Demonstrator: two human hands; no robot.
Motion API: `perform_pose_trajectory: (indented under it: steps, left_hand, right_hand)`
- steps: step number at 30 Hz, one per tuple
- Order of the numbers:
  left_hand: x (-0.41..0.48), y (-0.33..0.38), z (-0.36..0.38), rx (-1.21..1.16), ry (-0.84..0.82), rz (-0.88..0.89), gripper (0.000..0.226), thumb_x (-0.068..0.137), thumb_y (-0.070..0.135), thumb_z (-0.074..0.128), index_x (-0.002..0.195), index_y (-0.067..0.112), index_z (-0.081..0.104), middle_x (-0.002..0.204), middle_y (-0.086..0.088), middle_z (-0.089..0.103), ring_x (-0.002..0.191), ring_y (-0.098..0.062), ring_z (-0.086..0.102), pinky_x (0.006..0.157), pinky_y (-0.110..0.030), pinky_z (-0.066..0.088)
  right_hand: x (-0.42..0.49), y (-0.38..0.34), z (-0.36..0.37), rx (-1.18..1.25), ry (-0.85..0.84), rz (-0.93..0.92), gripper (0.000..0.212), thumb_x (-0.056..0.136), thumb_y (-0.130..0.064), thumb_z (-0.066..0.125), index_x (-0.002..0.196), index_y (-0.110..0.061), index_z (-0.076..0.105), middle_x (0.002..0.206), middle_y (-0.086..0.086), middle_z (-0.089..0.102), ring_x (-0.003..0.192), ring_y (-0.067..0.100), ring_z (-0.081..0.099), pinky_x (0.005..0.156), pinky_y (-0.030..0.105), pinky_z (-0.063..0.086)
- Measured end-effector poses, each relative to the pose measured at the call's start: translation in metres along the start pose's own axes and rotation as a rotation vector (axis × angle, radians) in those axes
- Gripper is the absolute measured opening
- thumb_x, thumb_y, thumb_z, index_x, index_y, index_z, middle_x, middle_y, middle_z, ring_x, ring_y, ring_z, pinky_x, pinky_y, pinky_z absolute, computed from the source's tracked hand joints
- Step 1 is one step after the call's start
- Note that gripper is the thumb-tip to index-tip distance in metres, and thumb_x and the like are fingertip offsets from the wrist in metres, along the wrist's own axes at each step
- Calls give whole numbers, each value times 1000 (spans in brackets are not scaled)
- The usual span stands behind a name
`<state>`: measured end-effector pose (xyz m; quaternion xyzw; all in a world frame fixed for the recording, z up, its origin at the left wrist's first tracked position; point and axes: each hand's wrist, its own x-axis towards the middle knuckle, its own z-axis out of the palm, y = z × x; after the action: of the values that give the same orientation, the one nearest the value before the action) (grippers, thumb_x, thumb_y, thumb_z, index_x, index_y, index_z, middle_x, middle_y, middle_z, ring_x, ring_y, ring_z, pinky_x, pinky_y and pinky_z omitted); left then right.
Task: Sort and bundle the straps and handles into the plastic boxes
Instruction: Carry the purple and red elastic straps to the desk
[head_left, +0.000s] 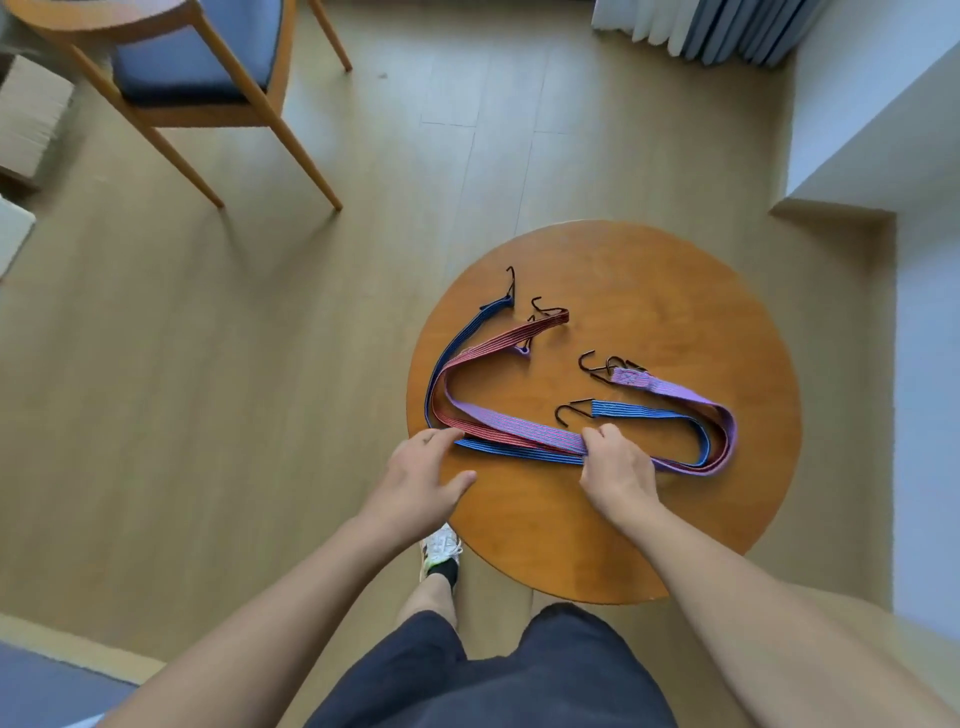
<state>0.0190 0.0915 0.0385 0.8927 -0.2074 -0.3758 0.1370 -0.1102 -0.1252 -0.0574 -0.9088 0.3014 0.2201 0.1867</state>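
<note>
Striped straps (519, 434) lengthwise left to right

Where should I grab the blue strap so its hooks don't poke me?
Grab the blue strap on its flat middle stretch near the round table's front edge, coming down from above and pinching across its width. Its wire hooks sit at the two ends, well away from there.
</note>
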Motion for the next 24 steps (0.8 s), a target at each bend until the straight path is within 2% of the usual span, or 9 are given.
perform_pose_trajectory:
  steps: [2,5,9,12,14,17,20,22,24]
  left_hand:
    - [6,5,-7,-1,-11,44,58,98,36,69,151,19,49,150,-2,53,142,-22,45,116,-33,34]
    - [14,21,-22,7,-43,144,68,93,34,76,153,23,47,153,0,49,144,-22,41,118,-35,35]
    - [20,61,-50,-26,-85,348,95,75,35,91,156,32,39,160,6,41,148,-17,36,119,-35,35]
    - [15,105,-75,-97,-78,549,101,71,29,93,156,33,39,163,7,39,152,-13,33,123,-38,32]
    - [8,134,-90,-173,-91,655,96,74,25,92,156,33,42,161,7,45,148,-13,40,122,-40,35]
    - [-5,169,-109,-252,-64,749,79,81,23,89,150,34,52,144,9,62,135,-9,53,111,-34,42]
    - [-18,193,-123,-346,-53,779,62,83,19,87,140,27,62,128,8,71,123,-7,61,106,-32,44]
    - [-26,203,-129,-383,-94,790,58,81,18,88,133,23,64,121,5,73,119,-11,64,107,-35,46]
    - [-31,210,-133,-416,-148,799,50,80,16,89,124,24,66,116,2,75,113,-13,68,101,-31,51]
  right_hand:
    - [-16,-3,-19,116,97,-50,33,92,-15,61,125,-17,62,111,5,63,97,28,64,76,37,54]
    - [-41,-11,-58,350,228,-110,35,87,-7,64,121,-10,66,112,9,66,103,31,63,87,39,51]
    - [-68,-26,-123,520,419,-157,34,84,3,65,116,-7,69,102,6,64,94,24,62,84,36,49]
    - [-91,-36,-177,535,569,-198,33,83,4,67,114,-8,70,97,5,63,85,19,59,78,29,48]
    - [-104,-41,-211,560,656,-236,33,84,3,68,115,-8,71,99,5,65,84,17,60,77,23,48]
    - [-122,-47,-252,638,746,-256,32,87,-3,70,119,-11,71,103,2,68,88,13,62,80,22,50]
    - [-139,-51,-282,722,803,-281,32,90,-7,71,121,-13,71,104,-1,69,87,8,62,82,24,53]
    - [-148,-54,-296,771,820,-313,32,91,-8,70,122,-14,70,104,-4,68,86,4,62,84,23,54]
    - [-155,-57,-308,843,830,-341,30,91,-9,69,121,-14,71,100,-5,68,85,5,63,84,27,55]
